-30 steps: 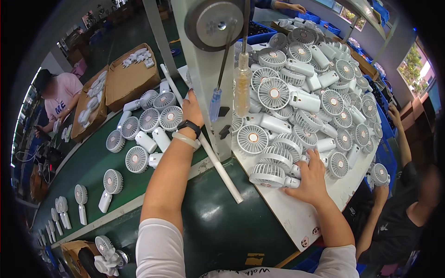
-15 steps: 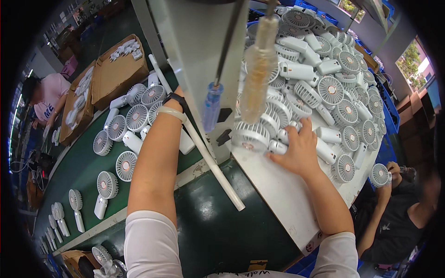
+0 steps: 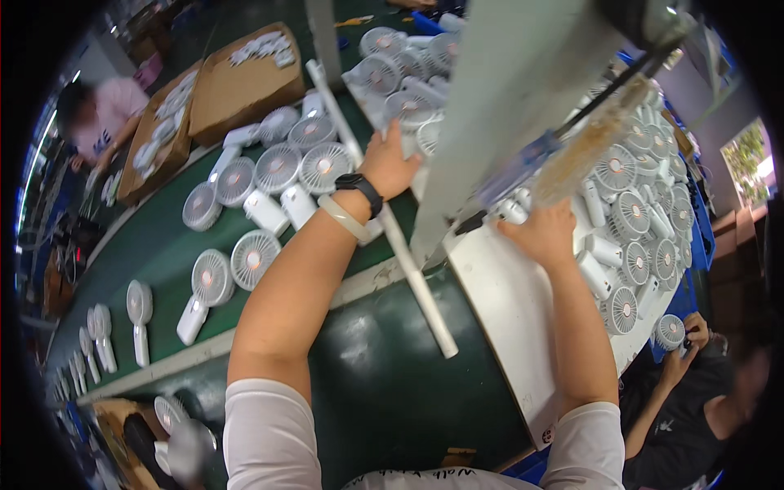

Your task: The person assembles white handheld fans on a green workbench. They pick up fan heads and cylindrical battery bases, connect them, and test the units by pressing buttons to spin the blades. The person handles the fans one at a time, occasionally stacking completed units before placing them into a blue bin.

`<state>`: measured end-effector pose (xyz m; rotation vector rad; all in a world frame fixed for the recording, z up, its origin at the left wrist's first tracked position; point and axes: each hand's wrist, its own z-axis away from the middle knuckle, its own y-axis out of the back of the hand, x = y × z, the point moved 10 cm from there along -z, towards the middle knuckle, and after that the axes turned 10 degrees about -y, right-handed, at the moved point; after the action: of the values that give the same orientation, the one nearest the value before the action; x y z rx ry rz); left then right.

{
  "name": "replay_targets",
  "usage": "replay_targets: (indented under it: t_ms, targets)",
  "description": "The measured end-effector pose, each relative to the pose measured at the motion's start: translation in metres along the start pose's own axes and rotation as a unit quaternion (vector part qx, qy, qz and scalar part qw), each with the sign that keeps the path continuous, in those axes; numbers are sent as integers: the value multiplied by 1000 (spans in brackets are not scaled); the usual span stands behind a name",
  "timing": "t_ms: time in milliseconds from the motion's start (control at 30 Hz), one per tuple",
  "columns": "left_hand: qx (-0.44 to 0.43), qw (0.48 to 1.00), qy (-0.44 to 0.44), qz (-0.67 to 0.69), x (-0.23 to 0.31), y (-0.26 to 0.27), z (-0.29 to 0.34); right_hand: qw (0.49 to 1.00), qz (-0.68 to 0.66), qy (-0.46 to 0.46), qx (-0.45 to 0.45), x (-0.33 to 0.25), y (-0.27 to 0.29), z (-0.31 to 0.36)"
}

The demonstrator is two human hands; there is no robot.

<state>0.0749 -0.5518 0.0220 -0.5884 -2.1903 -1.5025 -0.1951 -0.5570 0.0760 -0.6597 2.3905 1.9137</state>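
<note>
My left hand, with a black watch and a pale bangle on its wrist, reaches past a white tube. Its fingers are stretched and apart, beside white handheld fans on the far side of the grey post. My right hand is over the white board, at the near edge of a big heap of white handheld fans. Its thumb points left toward small white fan handles. A hanging screwdriver with a blue clear handle and a blurred clear-yellow tool hide its other fingers.
A grey post rises between my hands. More fans lie on the green belt at left, with cardboard trays beyond. One person works at far left; another person's hand holds a fan at right.
My left hand has come out from behind the post, into view beside the fans there. The view has swung, so the post and hanging tools appear farther right. My right hand stays near the heap.
</note>
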Motion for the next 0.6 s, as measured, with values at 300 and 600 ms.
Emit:
replay_targets:
  t_ms: [300, 600]
  targets:
    - [-17, 973, 84, -215, 84, 88, 185, 997, 43, 4, 57, -2, 4, 15]
    - [28, 845, 419, -330, -65, 218, 367, 989, 34, 127, 69, -75, 91, 104]
